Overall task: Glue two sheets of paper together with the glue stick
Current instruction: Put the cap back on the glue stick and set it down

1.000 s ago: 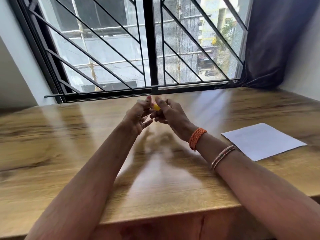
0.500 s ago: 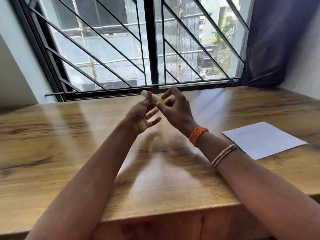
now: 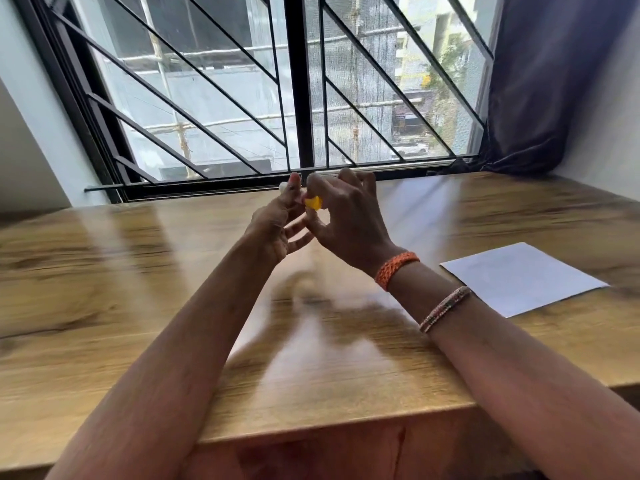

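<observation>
Both my hands are raised together above the far middle of the wooden table (image 3: pixel 104 306). My left hand (image 3: pixel 277 226) pinches the glue stick, whose white tip (image 3: pixel 284 186) pokes out past my thumb. My right hand (image 3: pixel 346 223) grips the yellow end of the glue stick (image 3: pixel 313 203) between thumb and fingers. Most of the stick is hidden by my fingers. White paper (image 3: pixel 519 277) lies flat on the table to the right, apart from my hands; I cannot tell whether it is one sheet or two stacked.
A barred window (image 3: pixel 298 98) runs along the table's far edge. A dark blue curtain (image 3: pixel 540 81) hangs at the back right corner. The table's front edge (image 3: pixel 346 431) is close to my forearms.
The view has shifted slightly. My right hand turned on the yellow end of the glue stick, and the white tip in my left hand stays showing.
</observation>
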